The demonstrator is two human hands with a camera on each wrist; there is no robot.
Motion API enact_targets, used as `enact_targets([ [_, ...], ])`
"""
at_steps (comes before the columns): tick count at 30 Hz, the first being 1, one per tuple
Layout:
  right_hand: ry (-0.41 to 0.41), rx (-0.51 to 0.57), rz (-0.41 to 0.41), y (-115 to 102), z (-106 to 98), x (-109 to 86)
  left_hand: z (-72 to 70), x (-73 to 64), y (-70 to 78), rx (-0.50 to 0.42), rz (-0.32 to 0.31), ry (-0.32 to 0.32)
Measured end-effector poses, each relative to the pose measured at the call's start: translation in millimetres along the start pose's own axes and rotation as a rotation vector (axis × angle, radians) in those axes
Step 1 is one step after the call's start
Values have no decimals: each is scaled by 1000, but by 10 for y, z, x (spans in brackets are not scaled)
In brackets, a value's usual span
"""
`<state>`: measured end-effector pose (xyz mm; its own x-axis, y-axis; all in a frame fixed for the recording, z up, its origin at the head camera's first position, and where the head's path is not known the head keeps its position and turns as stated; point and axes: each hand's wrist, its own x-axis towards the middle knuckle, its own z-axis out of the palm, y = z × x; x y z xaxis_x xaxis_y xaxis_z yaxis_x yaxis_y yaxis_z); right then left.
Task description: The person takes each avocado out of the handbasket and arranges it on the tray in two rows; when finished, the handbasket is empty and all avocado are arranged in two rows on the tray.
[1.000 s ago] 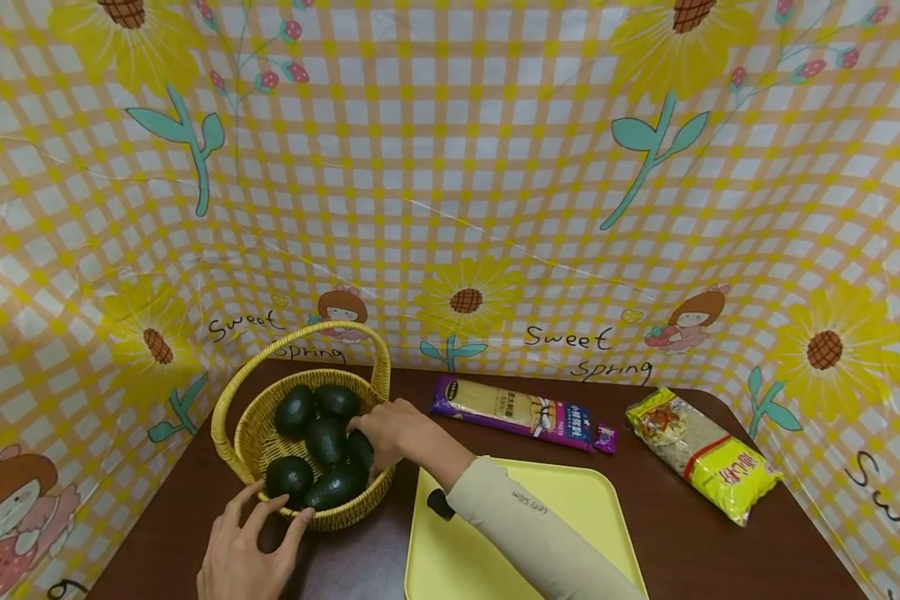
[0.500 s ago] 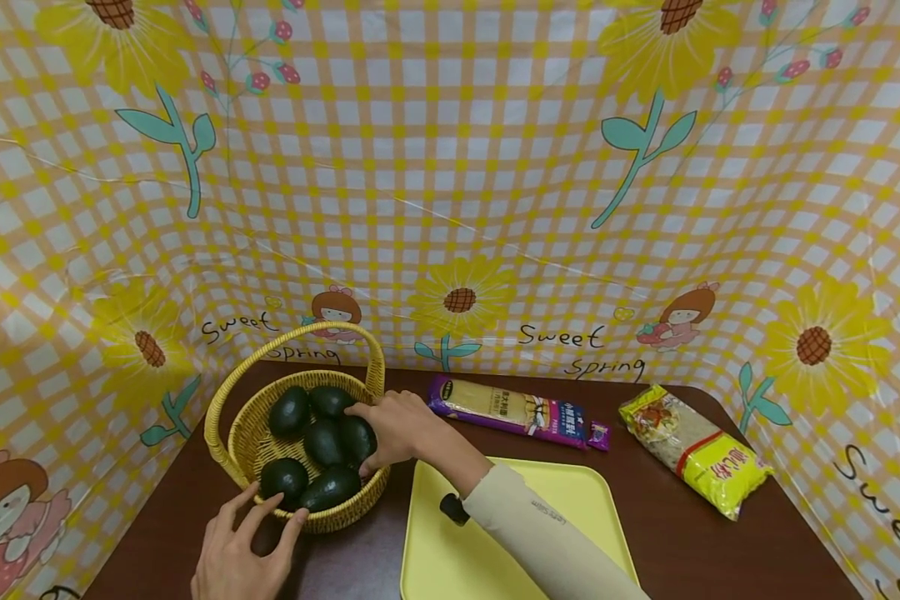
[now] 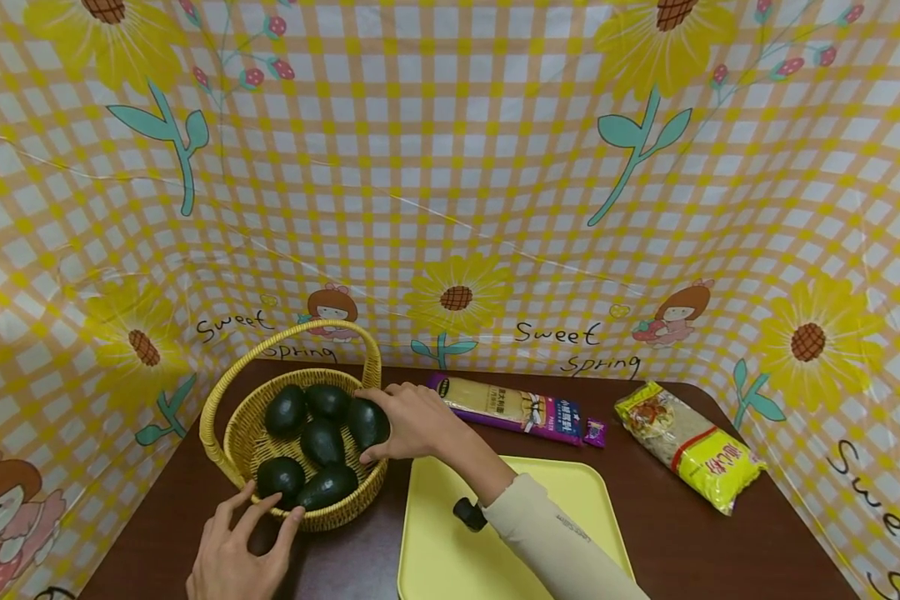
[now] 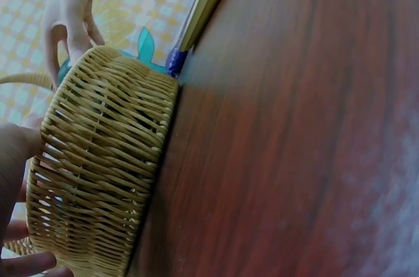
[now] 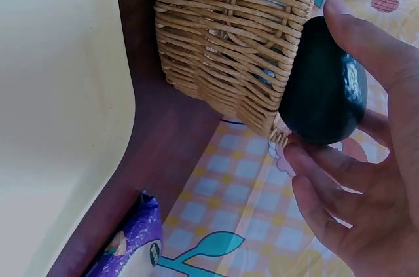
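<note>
My right hand (image 3: 416, 421) grips a dark green avocado (image 3: 367, 425) at the right rim of the yellow wicker basket (image 3: 352, 508). In the right wrist view this avocado (image 5: 325, 84) shows above the rim, between thumb and fingers. Several more avocados (image 3: 322, 442) lie inside the basket. My left hand (image 3: 240, 546) rests its spread, slightly bent fingertips along the basket's near rim, close to two of the avocados. The left wrist view shows the basket's woven side (image 4: 105, 152) with the left fingers (image 4: 19, 143) at its edge.
A yellow tray (image 3: 435, 550) lies right of the basket, under the right sleeve (image 3: 555, 542). Behind it is a purple pasta pack (image 3: 506, 408), and a yellow noodle bag (image 3: 690, 446) lies at the right. The basket's tall handle (image 3: 288, 333) arches up behind the avocados. A checked cloth surrounds the table.
My right hand has drawn the avocado up and right, from among the others to the basket's rim. The left hand has kept its place at the near rim.
</note>
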<state>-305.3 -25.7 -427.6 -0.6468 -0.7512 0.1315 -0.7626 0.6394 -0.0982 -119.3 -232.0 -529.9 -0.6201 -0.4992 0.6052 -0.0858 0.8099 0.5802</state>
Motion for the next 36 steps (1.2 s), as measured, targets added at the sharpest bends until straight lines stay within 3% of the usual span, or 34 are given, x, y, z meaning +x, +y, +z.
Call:
enact_targets([
  [18, 76, 138, 70, 211, -130, -386, -4, -5, 10, 10, -28, -13],
  [36, 110, 136, 112, 398, -18, -647, -38, 16, 45, 22, -52, -31],
])
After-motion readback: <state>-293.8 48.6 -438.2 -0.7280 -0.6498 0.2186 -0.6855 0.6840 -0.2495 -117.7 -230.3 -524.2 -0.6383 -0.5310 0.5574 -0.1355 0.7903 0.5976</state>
